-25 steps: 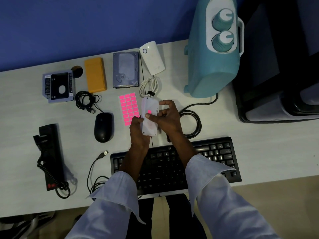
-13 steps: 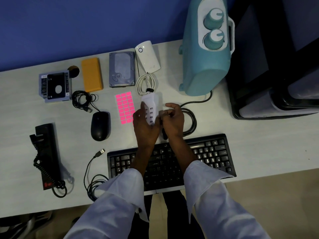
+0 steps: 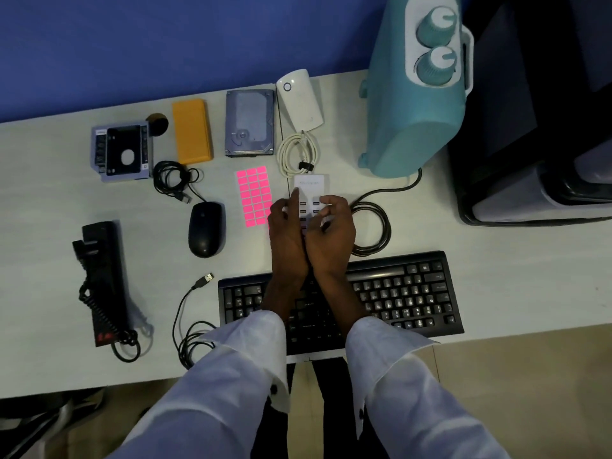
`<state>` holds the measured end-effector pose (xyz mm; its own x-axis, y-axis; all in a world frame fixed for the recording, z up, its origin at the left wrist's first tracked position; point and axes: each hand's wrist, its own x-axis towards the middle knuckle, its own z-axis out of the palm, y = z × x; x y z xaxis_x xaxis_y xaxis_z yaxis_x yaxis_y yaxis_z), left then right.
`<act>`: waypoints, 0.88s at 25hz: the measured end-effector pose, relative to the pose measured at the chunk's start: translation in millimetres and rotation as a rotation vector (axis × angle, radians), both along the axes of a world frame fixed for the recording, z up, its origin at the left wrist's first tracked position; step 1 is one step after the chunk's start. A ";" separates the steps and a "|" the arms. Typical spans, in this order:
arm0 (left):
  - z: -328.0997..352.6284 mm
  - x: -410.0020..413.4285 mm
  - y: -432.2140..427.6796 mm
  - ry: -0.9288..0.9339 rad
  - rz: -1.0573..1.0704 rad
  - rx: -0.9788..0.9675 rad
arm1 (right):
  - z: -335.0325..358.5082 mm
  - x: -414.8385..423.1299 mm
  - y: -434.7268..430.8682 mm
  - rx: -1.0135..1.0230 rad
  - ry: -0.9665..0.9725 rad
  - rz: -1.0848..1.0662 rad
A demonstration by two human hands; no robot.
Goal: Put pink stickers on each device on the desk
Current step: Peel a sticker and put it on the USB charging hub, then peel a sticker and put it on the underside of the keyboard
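Observation:
A white multi-port USB charger (image 3: 311, 185) lies flat on the desk with its ports facing up, just beyond the keyboard (image 3: 397, 293). My left hand (image 3: 286, 233) lies at its left side, index finger straight along the left edge. My right hand (image 3: 331, 233) rests over its right half with loosely curled fingers. The hands hide the near end of the charger. A sheet of pink stickers (image 3: 253, 193) lies to the left of the charger. Other devices: black mouse (image 3: 205, 228), hard drive (image 3: 250, 122), orange box (image 3: 192, 130), white router (image 3: 299, 101), drive caddy (image 3: 121, 152), black power strip (image 3: 102, 279).
A tall teal appliance (image 3: 414, 111) stands at the back right, with a black cable coil (image 3: 374, 226) in front of it. A coiled white cable (image 3: 298, 154) lies behind the charger. A dark computer case (image 3: 530, 160) fills the right side. A loose USB cable (image 3: 202, 283) lies left of the keyboard.
The charger was held up in both hands with a pink sticker on its face; it has been turned ports-up and laid flat on the desk. My left hand's grip has loosened.

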<state>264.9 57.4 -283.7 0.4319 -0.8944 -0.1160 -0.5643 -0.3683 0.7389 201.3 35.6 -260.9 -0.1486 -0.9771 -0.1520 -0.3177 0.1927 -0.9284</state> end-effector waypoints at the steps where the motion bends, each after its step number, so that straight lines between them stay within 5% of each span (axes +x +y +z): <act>1: 0.5 7.9 8.8 -0.030 0.017 -0.042 | -0.8 6.3 2.8 -0.030 0.010 0.026; 7: -9.5 66.5 45.1 -0.180 0.162 -0.062 | -10.1 37.0 25.7 -0.024 0.188 0.206; 12: -13.8 77.1 51.5 -0.057 0.130 -0.052 | -7.0 56.3 41.5 0.145 0.369 0.301; 19: 3.8 79.3 49.8 0.299 0.268 0.002 | -5.4 79.5 38.1 0.232 0.354 0.170; 22: 12.4 78.2 51.7 0.162 0.248 0.031 | -9.2 79.1 38.8 0.252 0.333 0.148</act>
<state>343.0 109.1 -271.3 0.6106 -0.7586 -0.2273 -0.3297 -0.5044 0.7980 280.4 74.4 -270.1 -0.0913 -0.9300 -0.3561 -0.6325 0.3304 -0.7006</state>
